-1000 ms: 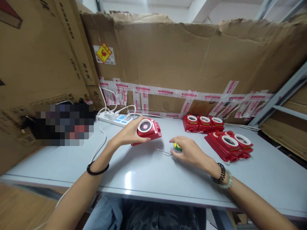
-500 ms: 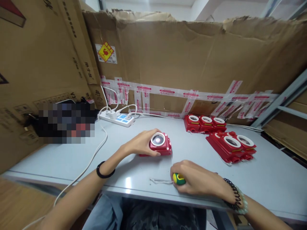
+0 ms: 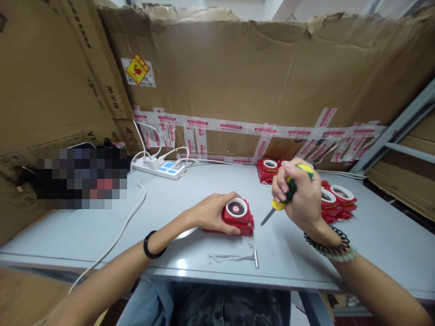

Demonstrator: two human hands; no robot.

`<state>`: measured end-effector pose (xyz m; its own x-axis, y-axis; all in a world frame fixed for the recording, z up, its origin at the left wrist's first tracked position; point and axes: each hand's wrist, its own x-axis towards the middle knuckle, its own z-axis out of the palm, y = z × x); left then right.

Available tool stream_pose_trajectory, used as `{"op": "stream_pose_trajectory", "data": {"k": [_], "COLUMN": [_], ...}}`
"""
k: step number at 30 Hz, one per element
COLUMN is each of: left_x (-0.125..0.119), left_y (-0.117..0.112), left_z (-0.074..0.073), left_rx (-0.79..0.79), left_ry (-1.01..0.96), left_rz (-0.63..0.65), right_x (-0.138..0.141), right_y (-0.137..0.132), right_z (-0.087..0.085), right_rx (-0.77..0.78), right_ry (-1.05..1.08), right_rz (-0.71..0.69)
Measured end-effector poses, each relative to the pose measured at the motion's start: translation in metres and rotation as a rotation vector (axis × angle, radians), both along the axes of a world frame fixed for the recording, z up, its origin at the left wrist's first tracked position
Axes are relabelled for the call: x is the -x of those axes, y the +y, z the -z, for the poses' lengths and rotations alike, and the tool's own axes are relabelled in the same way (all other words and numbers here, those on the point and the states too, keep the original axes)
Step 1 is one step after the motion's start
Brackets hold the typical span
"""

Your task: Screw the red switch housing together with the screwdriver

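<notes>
My left hand [image 3: 215, 213] is closed round the left side of a red box [image 3: 245, 226] with a white-ringed round window, which rests on the table. In my right hand [image 3: 301, 194], raised over the table to the right of that box, is a screwdriver [image 3: 288, 192] with a yellow and green handle. Its metal shaft slants down and left, and the tip is apart from the box. In front of the box lies a small T-shaped metal hammer [image 3: 256, 259] with a white cord [image 3: 227, 259] along its handle.
More red boxes [image 3: 343, 203] stand at the right, partly behind my right hand, and others [image 3: 267, 172] at the back. A white power strip [image 3: 159, 168] with plugs sits at the back left, its cable [image 3: 136, 208] trailing forward over the table edge. Cardboard [image 3: 220, 68] walls the back.
My right hand has lifted from the table with the screwdriver, turning its tip down toward the box. The hammer it covered now shows. My left hand still holds the red box.
</notes>
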<state>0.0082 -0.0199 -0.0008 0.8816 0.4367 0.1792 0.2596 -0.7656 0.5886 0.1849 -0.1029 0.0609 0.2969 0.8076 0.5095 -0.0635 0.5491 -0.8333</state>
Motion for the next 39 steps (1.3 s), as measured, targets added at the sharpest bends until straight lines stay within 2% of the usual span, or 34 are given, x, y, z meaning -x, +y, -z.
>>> {"op": "stream_pose_trajectory", "data": {"k": [4, 9, 18, 23, 26, 29, 33, 35, 39], "left_x": [-0.001, -0.001, -0.001, 0.0, 0.0, 0.001, 0.001, 0.002, 0.002], "left_y": [-0.002, -0.003, -0.003, -0.004, -0.005, -0.004, -0.003, -0.004, -0.005], "left_z": [-0.001, 0.0, -0.001, -0.002, -0.001, 0.002, 0.002, 0.001, -0.001], "left_rx": [-0.022, -0.035, -0.062, -0.06, -0.077, -0.112, -0.101, -0.085, -0.071], "left_ry": [0.007, 0.0, 0.033, 0.039, 0.053, 0.064, 0.058, 0.07, 0.083], "left_rz": [-0.013, -0.017, -0.028, -0.023, -0.04, -0.059, -0.065, -0.068, -0.071], "right_x": [0.012, 0.014, 0.017, 0.025, 0.03, 0.03, 0.025, 0.021, 0.016], "right_y": [0.007, 0.011, 0.011, 0.006, 0.004, 0.002, -0.002, -0.004, -0.005], "right_z": [0.007, 0.019, 0.018, 0.017, 0.017, 0.013, -0.004, -0.015, -0.029], "right_rx": [-0.021, -0.024, -0.052, -0.076, -0.073, -0.044, -0.008, 0.067, 0.179], "right_ry": [0.059, 0.1, 0.047, -0.067, -0.194, -0.45, -0.961, -1.123, -1.257], "right_rz": [0.002, -0.035, 0.02, 0.093, 0.145, 0.199, 0.445, 0.545, 0.458]}}
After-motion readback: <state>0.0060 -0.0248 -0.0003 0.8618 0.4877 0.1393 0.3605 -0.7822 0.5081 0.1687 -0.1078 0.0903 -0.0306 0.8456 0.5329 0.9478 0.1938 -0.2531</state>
